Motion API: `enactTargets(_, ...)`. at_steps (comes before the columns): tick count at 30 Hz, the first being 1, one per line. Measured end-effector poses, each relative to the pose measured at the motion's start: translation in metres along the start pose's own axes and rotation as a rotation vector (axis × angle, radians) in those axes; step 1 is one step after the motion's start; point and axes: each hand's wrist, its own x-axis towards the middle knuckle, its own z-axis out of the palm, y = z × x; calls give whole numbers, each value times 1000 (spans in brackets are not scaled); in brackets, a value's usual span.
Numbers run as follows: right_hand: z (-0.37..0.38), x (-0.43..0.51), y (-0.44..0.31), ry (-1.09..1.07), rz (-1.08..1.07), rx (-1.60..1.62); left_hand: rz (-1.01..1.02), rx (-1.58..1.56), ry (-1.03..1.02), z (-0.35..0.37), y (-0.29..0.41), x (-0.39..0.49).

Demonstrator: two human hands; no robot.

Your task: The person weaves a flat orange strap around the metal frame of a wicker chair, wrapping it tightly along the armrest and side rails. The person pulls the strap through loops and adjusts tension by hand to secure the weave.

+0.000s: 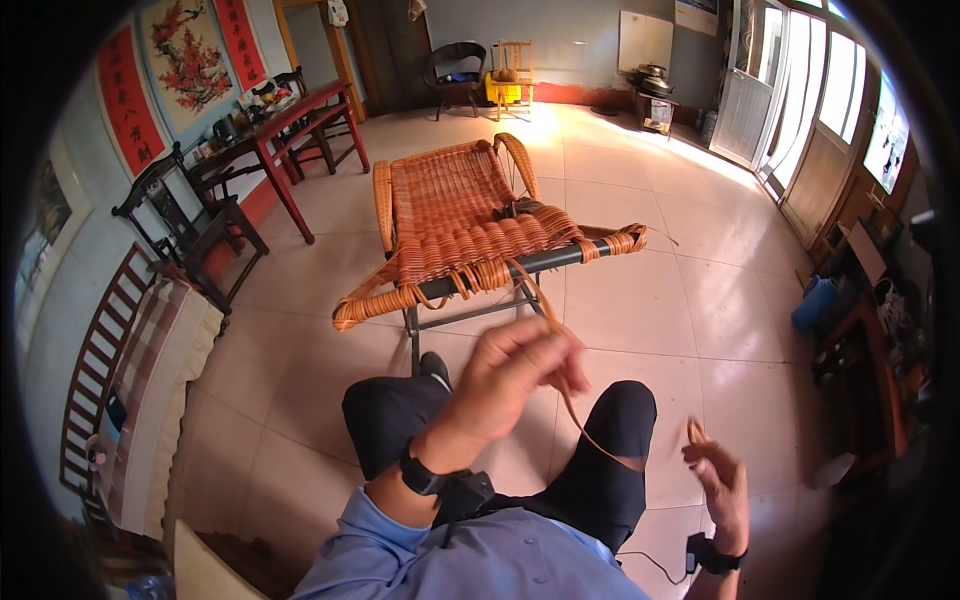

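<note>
A woven orange-brown rattan chair stands before me on a dark metal frame. Its bare tube shows between wrapped sections along the near edge. From that wrapping a thin rattan strip runs down through the fingers of my left hand, which pinches it just above my knees. The strip sags on toward the right and blurs over my right thigh. My right hand, out to the right side, grips a looped part of the strip at its fingertips. A dark small object rests on the woven surface.
A cushioned bench and a dark wooden chair line the left side, with a red table beyond. At the right are a blue container and a cluttered cabinet. A cable hangs near my right wrist.
</note>
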Motion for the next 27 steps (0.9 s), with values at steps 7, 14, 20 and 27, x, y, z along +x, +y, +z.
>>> enactTargets(7,84,86,-34,-260,-19,419,-98,427,-133,13,-43,-10)
enactTargets(14,142,132,-59,-533,31,553,-79,677,-110,7,-52,-32)
enactTargets(20,140,131,-48,-486,50,423,-77,825,-141,14,-66,-36)
enactTargets(27,129,132,-42,-560,-7,296,-164,811,-181,10,-69,-35)
